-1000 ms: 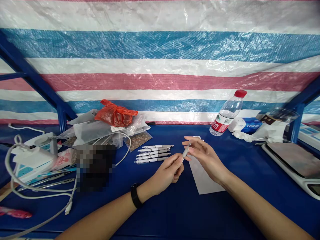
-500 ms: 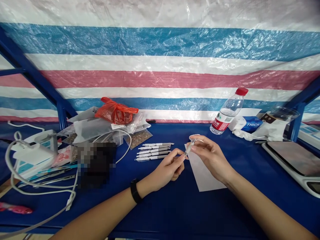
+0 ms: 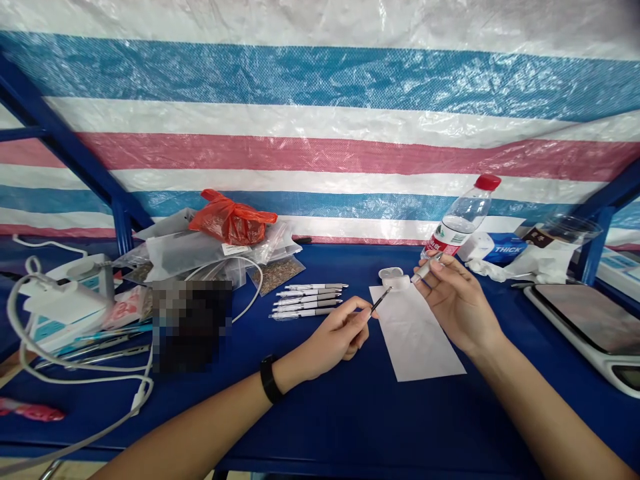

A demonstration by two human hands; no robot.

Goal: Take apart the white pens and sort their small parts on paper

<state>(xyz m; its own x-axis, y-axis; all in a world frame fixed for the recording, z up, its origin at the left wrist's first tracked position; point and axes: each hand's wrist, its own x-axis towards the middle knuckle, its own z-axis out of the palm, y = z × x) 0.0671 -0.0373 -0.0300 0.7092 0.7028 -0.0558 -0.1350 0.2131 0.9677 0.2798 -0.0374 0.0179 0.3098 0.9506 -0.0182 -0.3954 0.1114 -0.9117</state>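
Observation:
My left hand (image 3: 340, 333) is shut on a thin dark pen refill (image 3: 381, 300), pinched between thumb and fingers. My right hand (image 3: 455, 303) grips a white pen barrel (image 3: 426, 269) by its end, and the two hands stand apart. Below them lies a white paper sheet (image 3: 413, 333). Touching its top edge is a small white plastic case (image 3: 393, 277), which looks like an earbud case. To the left of my left hand lies a row of several white pens (image 3: 307, 300).
A blue table (image 3: 320, 427) holds a water bottle (image 3: 455, 220), clear bags of brown granules (image 3: 276, 275), a red plastic bag (image 3: 233, 223), a power strip with white cables (image 3: 65, 307), and a digital scale (image 3: 590, 327). A striped tarpaulin (image 3: 320, 140) hangs behind.
The pen held between my hands has come apart. My right hand has moved up and right with the white barrel, and my left hand keeps the thin dark refill.

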